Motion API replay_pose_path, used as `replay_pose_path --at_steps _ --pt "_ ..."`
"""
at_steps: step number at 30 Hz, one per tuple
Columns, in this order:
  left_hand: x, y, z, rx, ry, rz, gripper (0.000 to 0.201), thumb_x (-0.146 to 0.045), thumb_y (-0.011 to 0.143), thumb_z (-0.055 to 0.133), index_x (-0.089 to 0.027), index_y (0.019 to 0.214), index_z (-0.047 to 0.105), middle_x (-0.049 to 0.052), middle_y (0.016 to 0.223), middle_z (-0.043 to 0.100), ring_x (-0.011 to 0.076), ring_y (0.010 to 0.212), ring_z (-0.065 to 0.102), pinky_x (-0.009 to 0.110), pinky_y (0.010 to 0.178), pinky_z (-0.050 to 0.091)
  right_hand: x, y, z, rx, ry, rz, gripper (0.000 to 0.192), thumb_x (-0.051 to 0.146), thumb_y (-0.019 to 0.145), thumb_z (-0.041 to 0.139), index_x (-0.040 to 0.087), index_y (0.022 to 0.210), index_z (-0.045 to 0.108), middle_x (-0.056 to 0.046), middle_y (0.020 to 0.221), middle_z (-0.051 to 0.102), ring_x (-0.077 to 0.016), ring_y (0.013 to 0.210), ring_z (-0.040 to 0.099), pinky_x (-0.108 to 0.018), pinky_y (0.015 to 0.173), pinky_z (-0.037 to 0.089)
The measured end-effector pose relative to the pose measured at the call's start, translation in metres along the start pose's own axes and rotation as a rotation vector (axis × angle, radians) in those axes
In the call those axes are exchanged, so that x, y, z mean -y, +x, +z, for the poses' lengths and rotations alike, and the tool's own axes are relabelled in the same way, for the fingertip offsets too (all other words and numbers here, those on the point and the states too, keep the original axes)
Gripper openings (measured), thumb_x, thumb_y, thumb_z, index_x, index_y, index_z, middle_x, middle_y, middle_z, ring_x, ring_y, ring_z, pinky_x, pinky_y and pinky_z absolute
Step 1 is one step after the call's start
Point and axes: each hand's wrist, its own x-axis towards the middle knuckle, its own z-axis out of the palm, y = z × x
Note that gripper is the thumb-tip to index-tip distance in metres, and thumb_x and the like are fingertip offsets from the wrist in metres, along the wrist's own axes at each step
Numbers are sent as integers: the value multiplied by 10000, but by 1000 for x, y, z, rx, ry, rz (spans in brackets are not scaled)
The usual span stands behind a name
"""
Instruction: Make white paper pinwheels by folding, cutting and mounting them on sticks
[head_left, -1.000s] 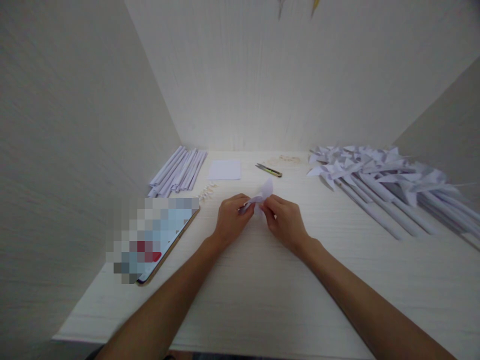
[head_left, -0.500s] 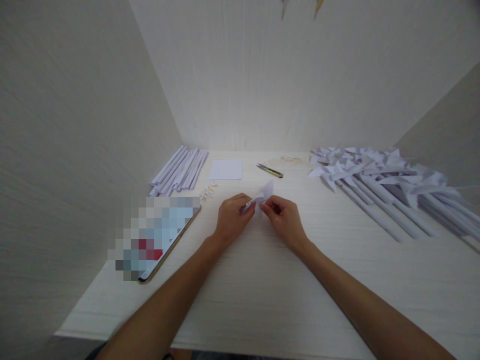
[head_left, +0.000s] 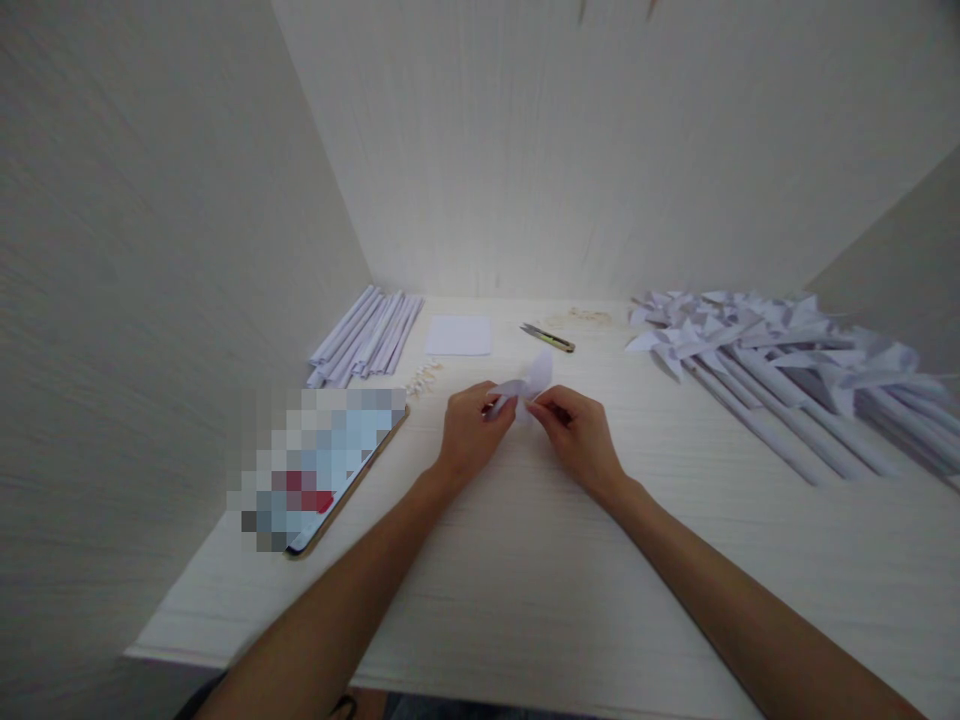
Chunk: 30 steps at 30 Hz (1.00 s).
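Lying far left of the hands are a tablet and paper rolls. The left hand is pinching a folded paper just above the table, the right hand pinching its other side. Beyond sit a knife and, rightward, pinwheels.
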Motion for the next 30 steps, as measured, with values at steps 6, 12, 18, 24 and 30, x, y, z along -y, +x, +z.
replay_pose_path --at_steps 6,12,18,24,30 --pt "-1 0 -1 3 -11 -6 193 -201 719 505 -141 557 592 8 579 566 105 552 509 213 523 413 -2 -1 1 4 15 -11 174 241 759 522 169 602 539 -3 564 537 -113 508 440 -230 502 329" --pt "-4 1 -2 17 -61 -20 210 -192 713 504 -146 513 548 -13 551 532 89 518 479 199 495 389 -2 -1 1 -1 -14 6 175 239 755 518 171 594 534 2 549 532 -112 496 431 -230 491 316" --pt "-4 1 -2 23 -50 -26 255 -203 712 500 -152 463 492 -34 498 476 84 500 442 197 469 346 1 -3 1 -18 -136 -58 208 232 763 489 174 563 496 -4 556 517 -112 502 419 -235 494 296" --pt "-6 1 -3 11 -68 -45 259 -183 702 511 -152 448 470 -35 508 478 78 499 435 199 476 339 5 -1 5 -13 74 142 216 232 712 520 172 514 461 25 479 435 -99 460 366 -235 464 280" --pt "-6 1 -3 24 -50 -33 265 -190 709 512 -157 450 468 -35 506 477 83 508 439 204 475 326 5 -2 6 -47 190 218 214 261 693 539 169 508 483 21 470 458 -98 449 383 -231 450 297"
